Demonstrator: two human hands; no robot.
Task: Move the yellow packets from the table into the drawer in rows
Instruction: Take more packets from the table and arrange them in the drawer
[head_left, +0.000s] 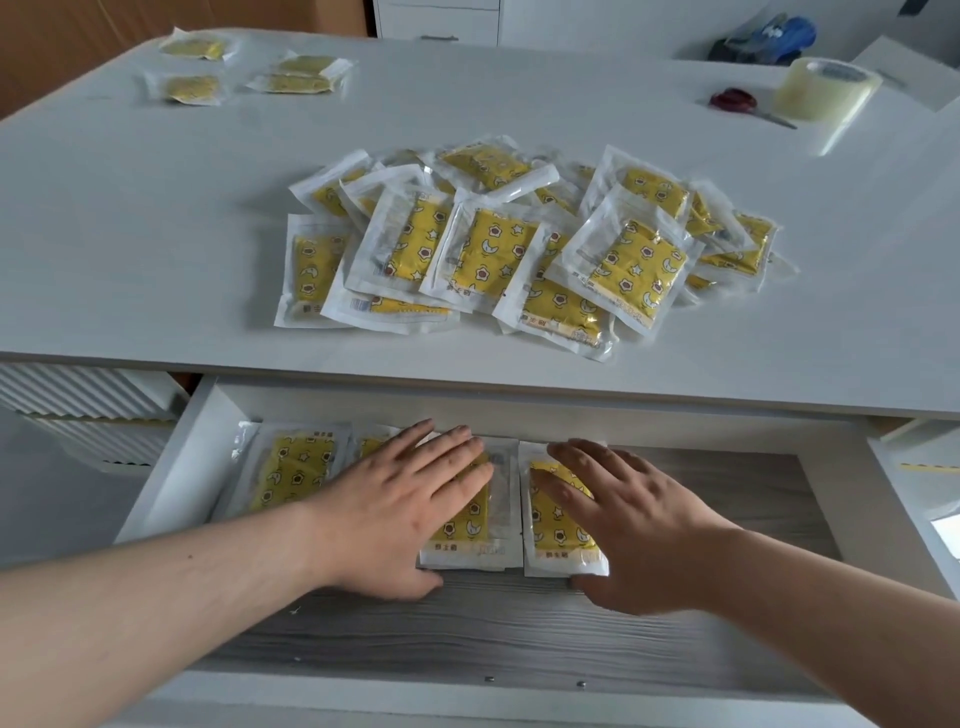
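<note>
Overhead, a smooth white tabletop (156, 234) fills the upper view, above an open drawer (171, 467) with white walls and a grey wood-grain floor. Toward the tabletop's front edge, near the middle, lies a loose heap of yellow packets (519, 244): square, glossy clear sleeves over yellow sheets printed with flowers, moons and stars.

In the drawer, a row of packets (296, 467) lies flat along the back wall, starting at the back left corner. The left hand (400, 514) rests flat, fingers straight and spread, on the third packet (493, 519), hiding most of the second. The right hand (639, 535), equally flat, presses the fourth packet (556, 525), just beside the third.

At the tabletop's far left corner sit four stray packets (192, 88), blurred; at the far right, a clear tape roll (826, 88) and red-handled scissors (732, 98).
</note>
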